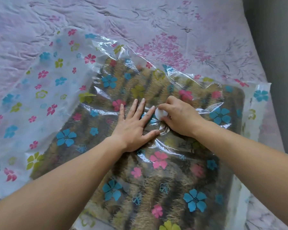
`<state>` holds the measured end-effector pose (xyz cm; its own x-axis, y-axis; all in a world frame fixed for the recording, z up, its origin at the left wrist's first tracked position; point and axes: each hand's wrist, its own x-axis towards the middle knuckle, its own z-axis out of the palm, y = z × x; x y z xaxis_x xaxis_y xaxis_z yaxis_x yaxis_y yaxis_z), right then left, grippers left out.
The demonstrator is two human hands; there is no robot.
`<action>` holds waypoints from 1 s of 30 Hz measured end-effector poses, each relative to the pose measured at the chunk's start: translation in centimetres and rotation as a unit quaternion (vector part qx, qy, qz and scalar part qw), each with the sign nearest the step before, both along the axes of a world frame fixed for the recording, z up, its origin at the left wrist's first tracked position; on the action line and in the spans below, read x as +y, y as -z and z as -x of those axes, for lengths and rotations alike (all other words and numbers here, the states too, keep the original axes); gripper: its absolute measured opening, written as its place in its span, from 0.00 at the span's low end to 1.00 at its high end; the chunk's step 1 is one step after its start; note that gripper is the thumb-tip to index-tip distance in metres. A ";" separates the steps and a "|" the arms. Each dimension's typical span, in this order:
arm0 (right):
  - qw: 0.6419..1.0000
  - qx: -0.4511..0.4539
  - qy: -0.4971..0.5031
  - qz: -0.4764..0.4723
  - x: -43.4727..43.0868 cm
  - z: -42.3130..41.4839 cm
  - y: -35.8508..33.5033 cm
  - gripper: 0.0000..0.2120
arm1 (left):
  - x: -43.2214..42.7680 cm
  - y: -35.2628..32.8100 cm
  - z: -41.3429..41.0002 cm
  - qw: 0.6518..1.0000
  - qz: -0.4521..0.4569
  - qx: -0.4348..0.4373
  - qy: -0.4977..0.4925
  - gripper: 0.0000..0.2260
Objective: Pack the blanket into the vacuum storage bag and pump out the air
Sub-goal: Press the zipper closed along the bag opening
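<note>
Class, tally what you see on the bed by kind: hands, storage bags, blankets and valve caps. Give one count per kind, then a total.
Hands: 2 (left hand, right hand)
Vacuum storage bag: 1
Blanket: 1
Valve cap: 1
Total: 5

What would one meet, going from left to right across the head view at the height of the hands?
Empty flat part of the clear flower-printed plastic vacuum storage bag → left hand pressing flat on the bag → round white plastic valve cap → right hand pinching that cap.
</note>
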<state>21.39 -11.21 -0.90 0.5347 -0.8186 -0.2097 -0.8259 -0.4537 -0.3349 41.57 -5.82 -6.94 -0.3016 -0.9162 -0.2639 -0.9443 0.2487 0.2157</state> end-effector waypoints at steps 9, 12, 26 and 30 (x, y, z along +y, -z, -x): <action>0.999 0.021 0.045 -0.015 -0.3 -0.1 -0.2 0.17 | 0.3 -0.4 0.0 1.000 0.001 0.015 -0.019 0.46; 0.998 -0.028 0.026 -0.056 -0.1 0.1 -0.2 0.28 | 0.4 -0.7 0.0 1.000 0.001 0.021 -0.020 0.46; 0.995 -0.029 0.087 -0.032 -0.2 -0.6 0.1 0.20 | 2.7 -2.1 -1.5 0.997 0.014 0.042 -0.060 0.37; 0.992 -0.078 0.072 -0.062 -0.1 0.0 0.2 0.22 | 3.6 -2.4 -2.0 0.997 0.019 -0.007 -0.080 0.39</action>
<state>21.42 -11.33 -1.09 0.4479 -0.8619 -0.2379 -0.8128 -0.2816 -0.5100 43.54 -2.24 -4.53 -0.1472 -0.9619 -0.2303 -0.9754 0.1025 0.1952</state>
